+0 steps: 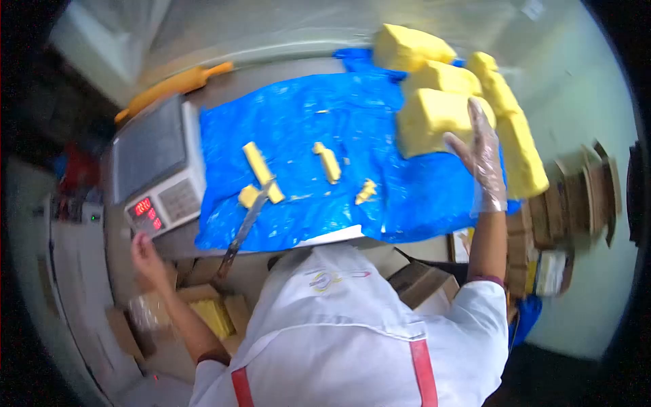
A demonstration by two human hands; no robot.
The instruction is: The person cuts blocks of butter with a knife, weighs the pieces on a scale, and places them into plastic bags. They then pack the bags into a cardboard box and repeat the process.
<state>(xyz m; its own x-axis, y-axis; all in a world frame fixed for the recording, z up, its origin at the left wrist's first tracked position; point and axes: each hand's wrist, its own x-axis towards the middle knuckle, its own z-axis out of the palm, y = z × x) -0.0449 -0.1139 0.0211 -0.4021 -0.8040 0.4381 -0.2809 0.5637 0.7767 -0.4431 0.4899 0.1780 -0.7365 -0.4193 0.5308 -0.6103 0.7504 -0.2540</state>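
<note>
My right hand (483,161), in a thin clear glove, lies flat with spread fingers against the near side of a large yellow block (434,119). More big yellow blocks (409,46) are stacked behind and beside it. My left hand (144,256) reaches to the front edge of a digital scale (157,163), just below its red display, and holds nothing. A knife (244,232) lies with its blade on the blue plastic sheet (298,115), next to small yellow strips (260,171) and cut pieces (328,163).
An orange-handled tool (178,83) lies behind the scale. Cardboard boxes (203,305) sit below the table at the left, one holding yellow packs. Stacked brown cartons (583,197) stand at the right. My white coat fills the lower middle.
</note>
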